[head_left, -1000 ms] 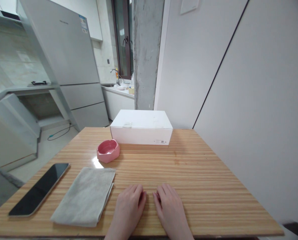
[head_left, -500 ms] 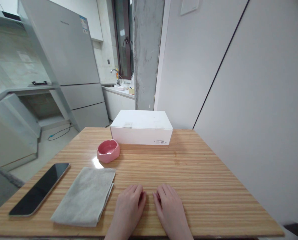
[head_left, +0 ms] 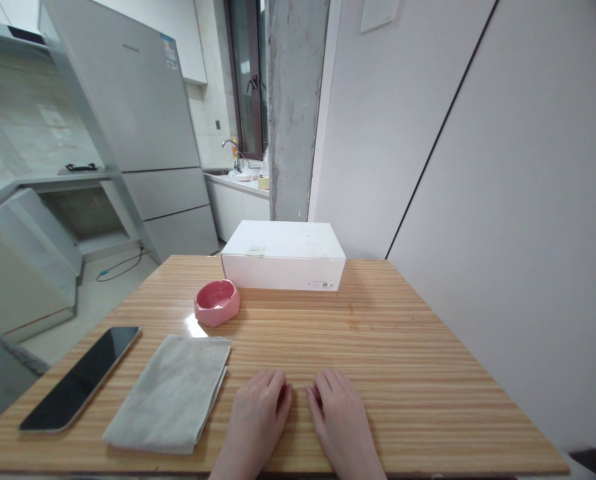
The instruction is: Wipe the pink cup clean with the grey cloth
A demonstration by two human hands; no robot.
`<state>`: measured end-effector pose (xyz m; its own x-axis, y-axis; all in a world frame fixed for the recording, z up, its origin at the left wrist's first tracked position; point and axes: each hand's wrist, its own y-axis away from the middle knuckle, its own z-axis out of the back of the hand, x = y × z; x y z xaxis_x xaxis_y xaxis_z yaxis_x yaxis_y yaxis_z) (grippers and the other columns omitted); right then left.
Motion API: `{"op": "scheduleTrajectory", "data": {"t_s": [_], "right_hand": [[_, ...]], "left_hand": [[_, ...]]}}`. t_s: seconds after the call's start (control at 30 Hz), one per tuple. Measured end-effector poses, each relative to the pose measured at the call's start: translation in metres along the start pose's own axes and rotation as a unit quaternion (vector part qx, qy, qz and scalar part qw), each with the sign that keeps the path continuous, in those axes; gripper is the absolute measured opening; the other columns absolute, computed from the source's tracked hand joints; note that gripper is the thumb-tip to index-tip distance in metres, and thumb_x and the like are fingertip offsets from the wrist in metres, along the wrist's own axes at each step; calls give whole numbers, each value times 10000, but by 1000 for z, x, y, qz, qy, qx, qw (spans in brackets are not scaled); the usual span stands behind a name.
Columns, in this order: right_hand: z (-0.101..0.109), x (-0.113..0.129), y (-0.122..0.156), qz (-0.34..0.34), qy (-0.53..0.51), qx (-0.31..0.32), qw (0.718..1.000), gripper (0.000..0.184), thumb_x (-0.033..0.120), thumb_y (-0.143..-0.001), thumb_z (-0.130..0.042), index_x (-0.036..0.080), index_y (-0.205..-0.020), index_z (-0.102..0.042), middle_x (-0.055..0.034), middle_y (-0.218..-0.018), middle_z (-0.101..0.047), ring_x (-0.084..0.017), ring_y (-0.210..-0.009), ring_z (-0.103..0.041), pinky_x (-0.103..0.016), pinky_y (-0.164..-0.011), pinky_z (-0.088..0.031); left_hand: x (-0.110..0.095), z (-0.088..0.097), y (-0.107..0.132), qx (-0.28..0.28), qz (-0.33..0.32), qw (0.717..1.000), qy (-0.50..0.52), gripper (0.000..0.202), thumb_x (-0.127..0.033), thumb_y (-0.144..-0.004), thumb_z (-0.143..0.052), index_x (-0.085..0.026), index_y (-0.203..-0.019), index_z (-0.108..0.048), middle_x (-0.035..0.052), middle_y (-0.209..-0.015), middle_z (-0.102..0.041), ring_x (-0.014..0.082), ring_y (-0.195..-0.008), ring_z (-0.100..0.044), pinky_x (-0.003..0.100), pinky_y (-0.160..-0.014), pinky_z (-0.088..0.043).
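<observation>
Two hands: left hand (head_left: 255, 421) and right hand (head_left: 340, 421) rest empty, fingers narrow, on striped wooden table (head_left: 403, 373).
Nearest thing: folded grey cloth (head_left: 165, 393), just left of left hand.
Far side: white cardboard box (head_left: 283, 263), pink ceramic bowl (head_left: 217, 302).

1. Folded grey cloth (head_left: 168, 393): rectangular fabric, lying flat on the striped wooden tabletop (head_left: 403, 360), with its layered edges at the right side.
2. Smartphone (head_left: 81, 379): black glass face, screen dark; lies flat and angled, just left of the cloth, not touching it.
3. Pink ceramic bowl (head_left: 217, 302): shallow, rounded, faceted outline; stands upright beyond the cloth, apart from it.
</observation>
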<state>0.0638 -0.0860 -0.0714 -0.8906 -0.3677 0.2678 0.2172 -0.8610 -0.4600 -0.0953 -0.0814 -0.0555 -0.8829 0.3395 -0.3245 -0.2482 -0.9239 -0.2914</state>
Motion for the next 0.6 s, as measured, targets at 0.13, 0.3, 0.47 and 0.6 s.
{"op": "scheduleTrajectory", "data": {"t_s": [0.13, 0.3, 0.47, 0.6], "right_hand": [[1, 1, 0, -3, -6, 0, 1000, 166, 164, -894, -420, 227, -743, -445, -21, -734, -535, -205, -698, -518, -323, -650, -370], [1, 1, 0, 2, -9, -8, 1000, 170, 179, -900, -419, 229, -741, -451, -20, -732, -541, -200, -695, -522, -315, -647, -371], [0, 0, 0, -10, -25, -3, 1000, 185, 234, -914, -440, 230, -730, -448, -18, -725, -542, -199, -693, -523, -311, -642, -384], [-1, 0, -1, -25, -40, -1, 999, 176, 251, -921, -440, 225, -748, -456, -25, -742, -544, -206, -716, -531, -318, -653, -395]], "left_hand": [[2, 2, -1, 6, 0, 1000, -6, 195, -185, -888, -411, -217, -727, -516, 13, -725, -633, 190, -691, -609, 284, -609, -394], [-5, 0, 0, 27, 2, 1000, -13, 221, -181, -897, -382, -212, -758, -550, 28, -754, -644, 201, -723, -614, 293, -630, -403], [-6, 29, -7, 82, 33, 994, 69, 235, -336, -877, -457, -200, -769, -616, 37, -754, -662, 196, -711, -615, 282, -638, -430], [45, 71, -45, -47, 45, 983, 170, 317, -465, -863, -457, -229, -900, -665, 40, -948, -678, 211, -925, -613, 329, -846, -452]]}}
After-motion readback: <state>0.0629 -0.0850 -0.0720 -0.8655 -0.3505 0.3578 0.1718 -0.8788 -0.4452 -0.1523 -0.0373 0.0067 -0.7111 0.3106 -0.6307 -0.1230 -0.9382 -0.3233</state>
